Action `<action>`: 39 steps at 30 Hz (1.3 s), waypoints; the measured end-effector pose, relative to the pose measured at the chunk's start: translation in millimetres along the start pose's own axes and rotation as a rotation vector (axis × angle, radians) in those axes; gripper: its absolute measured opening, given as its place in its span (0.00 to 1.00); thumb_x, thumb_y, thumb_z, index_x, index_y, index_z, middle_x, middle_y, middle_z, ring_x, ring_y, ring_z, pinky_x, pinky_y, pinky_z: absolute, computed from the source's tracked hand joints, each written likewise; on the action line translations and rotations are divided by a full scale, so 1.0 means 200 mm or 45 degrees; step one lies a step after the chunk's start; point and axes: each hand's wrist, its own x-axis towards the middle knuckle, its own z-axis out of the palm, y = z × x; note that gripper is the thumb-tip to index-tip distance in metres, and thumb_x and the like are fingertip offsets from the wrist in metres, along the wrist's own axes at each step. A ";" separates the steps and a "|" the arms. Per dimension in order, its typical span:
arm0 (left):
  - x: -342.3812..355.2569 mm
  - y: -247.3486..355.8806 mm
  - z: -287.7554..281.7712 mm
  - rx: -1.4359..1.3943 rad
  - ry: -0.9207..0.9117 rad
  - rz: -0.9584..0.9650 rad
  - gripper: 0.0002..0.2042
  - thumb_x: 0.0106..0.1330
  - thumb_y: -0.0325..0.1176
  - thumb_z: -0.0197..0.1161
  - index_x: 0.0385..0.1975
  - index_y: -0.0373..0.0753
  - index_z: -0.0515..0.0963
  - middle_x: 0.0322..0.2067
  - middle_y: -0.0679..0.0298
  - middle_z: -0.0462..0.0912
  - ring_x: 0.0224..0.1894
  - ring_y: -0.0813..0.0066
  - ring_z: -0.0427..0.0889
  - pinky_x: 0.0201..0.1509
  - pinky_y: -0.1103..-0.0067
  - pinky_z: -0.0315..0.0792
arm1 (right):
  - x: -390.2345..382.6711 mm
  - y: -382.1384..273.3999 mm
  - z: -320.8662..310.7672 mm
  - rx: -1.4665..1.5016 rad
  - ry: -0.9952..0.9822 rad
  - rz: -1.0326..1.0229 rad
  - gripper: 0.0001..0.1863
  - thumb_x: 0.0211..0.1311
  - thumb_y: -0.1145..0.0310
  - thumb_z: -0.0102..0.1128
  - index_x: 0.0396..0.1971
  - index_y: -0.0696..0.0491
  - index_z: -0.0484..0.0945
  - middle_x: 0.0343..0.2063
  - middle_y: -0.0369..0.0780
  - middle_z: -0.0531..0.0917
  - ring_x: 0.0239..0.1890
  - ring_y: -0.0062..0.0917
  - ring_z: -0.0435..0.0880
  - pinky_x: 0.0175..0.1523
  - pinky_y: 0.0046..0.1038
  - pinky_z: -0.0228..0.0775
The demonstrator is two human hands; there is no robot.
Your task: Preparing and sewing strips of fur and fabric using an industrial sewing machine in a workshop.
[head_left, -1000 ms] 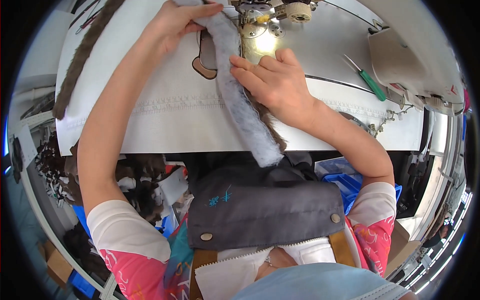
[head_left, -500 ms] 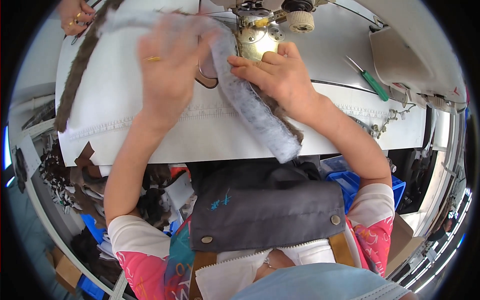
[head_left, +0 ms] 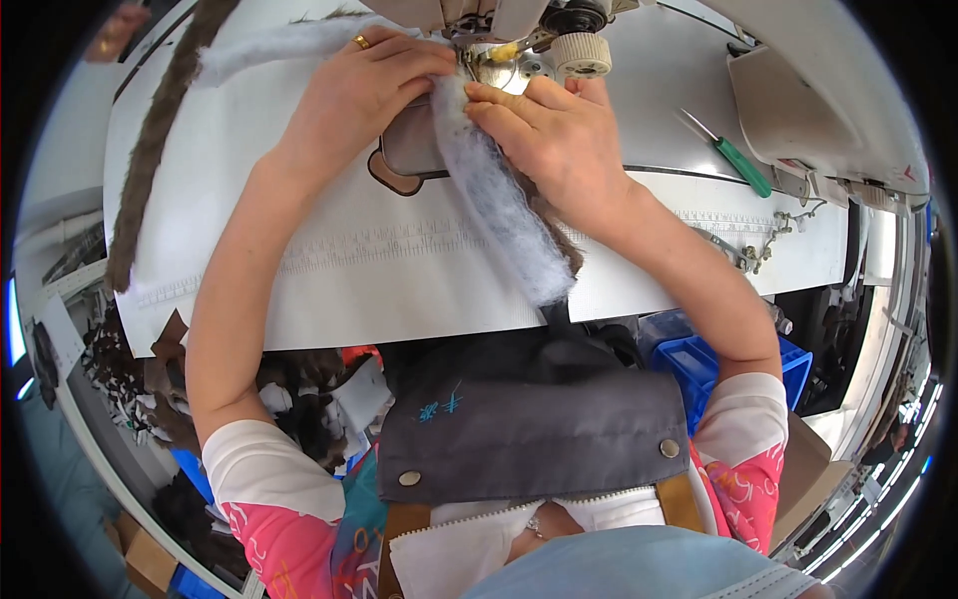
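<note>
A long strip of brown fur with pale fluffy wadding [head_left: 499, 195] runs from the sewing machine [head_left: 582, 52] down toward the table's front edge. More of it stretches left behind my left hand [head_left: 364, 95]. The fingers of that hand are pressed together on the strip, right by the presser foot and needle area. Just to the right of it, my right hand [head_left: 559, 130] pinches the strip's right edge between thumb and fingers. Some fingertips are hidden by the hands, and the needle tip cannot be made out.
Another brown fur strip [head_left: 150, 160] lies along the table's left side. A green-handled screwdriver [head_left: 743, 168] rests at the right. Another person's blurred hand [head_left: 118, 32] is at the far left. Below the table are fur scraps [head_left: 299, 394] and a blue crate [head_left: 689, 364].
My left hand, blurred before, has come right and up onto the strip beside the presser foot. The strip's near end has shifted left and up. The other person's hand has drawn away.
</note>
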 end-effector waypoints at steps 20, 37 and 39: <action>-0.07 0.10 0.04 0.126 0.137 0.049 0.12 0.51 0.23 0.57 0.37 0.39 0.78 0.39 0.66 0.80 0.37 0.66 0.79 0.38 0.77 0.75 | 0.00 0.02 0.02 -0.023 0.022 0.006 0.04 0.43 0.70 0.58 0.22 0.51 0.76 0.34 0.32 0.82 0.28 0.19 0.74 0.38 0.27 0.58; -0.06 0.09 0.05 -0.030 0.201 -0.029 0.08 0.54 0.23 0.59 0.34 0.40 0.79 0.37 0.68 0.80 0.34 0.67 0.80 0.36 0.78 0.76 | 0.02 0.03 0.04 0.006 0.053 0.000 0.03 0.42 0.69 0.57 0.20 0.50 0.76 0.23 0.30 0.77 0.28 0.21 0.73 0.38 0.27 0.57; -0.06 0.09 0.05 -0.045 0.209 -0.035 0.08 0.55 0.23 0.59 0.34 0.40 0.79 0.37 0.68 0.80 0.34 0.67 0.80 0.36 0.78 0.76 | 0.01 0.03 0.04 -0.011 0.079 -0.006 0.03 0.42 0.69 0.57 0.20 0.50 0.76 0.23 0.30 0.77 0.28 0.21 0.73 0.38 0.27 0.58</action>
